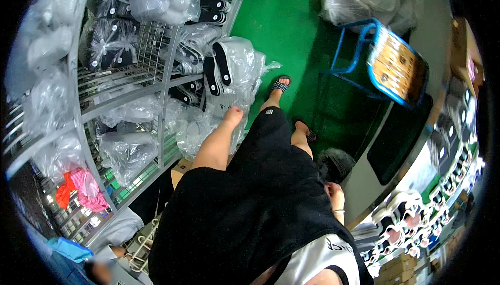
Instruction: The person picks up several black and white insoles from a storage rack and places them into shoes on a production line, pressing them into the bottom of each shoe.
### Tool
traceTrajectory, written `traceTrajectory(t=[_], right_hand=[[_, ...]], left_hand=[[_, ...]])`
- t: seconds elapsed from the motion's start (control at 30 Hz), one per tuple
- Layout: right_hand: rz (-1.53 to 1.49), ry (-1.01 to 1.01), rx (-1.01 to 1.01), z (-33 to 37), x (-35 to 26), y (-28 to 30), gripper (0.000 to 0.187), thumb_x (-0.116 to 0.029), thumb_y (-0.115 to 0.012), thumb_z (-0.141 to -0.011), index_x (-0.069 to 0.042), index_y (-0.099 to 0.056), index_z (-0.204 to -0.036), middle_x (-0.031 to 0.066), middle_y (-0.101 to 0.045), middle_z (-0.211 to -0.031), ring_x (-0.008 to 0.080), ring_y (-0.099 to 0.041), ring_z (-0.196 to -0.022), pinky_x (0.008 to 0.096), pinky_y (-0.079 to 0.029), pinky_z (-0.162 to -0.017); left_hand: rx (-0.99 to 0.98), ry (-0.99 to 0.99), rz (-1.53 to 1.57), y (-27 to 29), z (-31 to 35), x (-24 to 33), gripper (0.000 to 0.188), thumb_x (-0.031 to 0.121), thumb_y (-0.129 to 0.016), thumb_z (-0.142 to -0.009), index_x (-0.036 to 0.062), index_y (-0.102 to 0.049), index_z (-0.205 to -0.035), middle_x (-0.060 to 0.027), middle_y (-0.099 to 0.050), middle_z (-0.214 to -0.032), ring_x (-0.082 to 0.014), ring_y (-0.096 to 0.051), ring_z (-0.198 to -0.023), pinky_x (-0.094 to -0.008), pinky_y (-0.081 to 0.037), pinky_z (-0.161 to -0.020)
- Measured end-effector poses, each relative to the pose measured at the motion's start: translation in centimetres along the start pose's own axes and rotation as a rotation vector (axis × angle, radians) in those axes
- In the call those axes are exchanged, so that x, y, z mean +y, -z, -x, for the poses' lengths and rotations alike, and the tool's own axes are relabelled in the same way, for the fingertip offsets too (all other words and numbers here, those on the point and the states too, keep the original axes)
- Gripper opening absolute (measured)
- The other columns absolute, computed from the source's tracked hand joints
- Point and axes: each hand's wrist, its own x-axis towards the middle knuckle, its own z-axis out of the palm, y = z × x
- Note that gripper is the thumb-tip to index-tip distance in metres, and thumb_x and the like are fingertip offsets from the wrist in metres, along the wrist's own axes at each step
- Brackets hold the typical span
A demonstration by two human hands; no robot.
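Observation:
My left hand (234,115) reaches forward beside the rack, closed like a fist, with its fingers mostly hidden. It overlaps clear plastic bags, and I cannot make out what it grips, if anything. Just beyond it a pair of black shoe soles (223,64) with white edges lies against a large clear bag (241,64). Low at my right side, my right hand (336,196) has curled fingers and a band at the wrist. Right by it is a dark bundle (337,164) that looks wrapped in shiny plastic; the fingers' hold on it is not visible.
A metal rack (161,90) with bagged soles runs along my left. Ahead right on the green floor (291,19) stands a blue-framed stool (398,66). Shoes (401,217) crowd a bench at right. Another person's hand (121,252) shows at lower left.

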Motion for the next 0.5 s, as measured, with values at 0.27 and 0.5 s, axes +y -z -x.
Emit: traceTrajectory(t=[0.27,0.5], right_hand=[[0.086,-0.028,-0.265,-11.5,-7.9,-6.4,0.013,-0.014,-0.054,-0.074,-0.003,-0.058,-0.082,0.0157,-0.056,-0.075,0.0313,-0.054,-0.07,0.0373,-0.044,-0.062],[-0.006,-0.086,-0.401,-17.6,-11.0,-11.1,0.012,-0.012,-0.055,-0.074,-0.003,-0.057,-0.082,0.0145,-0.057,-0.079,0.0312,-0.055,-0.074,0.0367,-0.044,-0.067]], left_hand=[[0.344,0.215,0.306,2.9,-12.4,-8.1,0.041,0.031,-0.058,-0.072,0.0019,-0.052,-0.099,-0.0171,-0.058,-0.093,-0.03,-0.055,-0.089,-0.0362,-0.042,-0.078],[0.54,0.249,0.354,5.9,-23.4,-10.7,0.065,0.027,-0.067,-0.066,0.0014,-0.038,-0.118,-0.0213,-0.044,-0.117,-0.0324,-0.043,-0.108,-0.0342,-0.035,-0.091]])
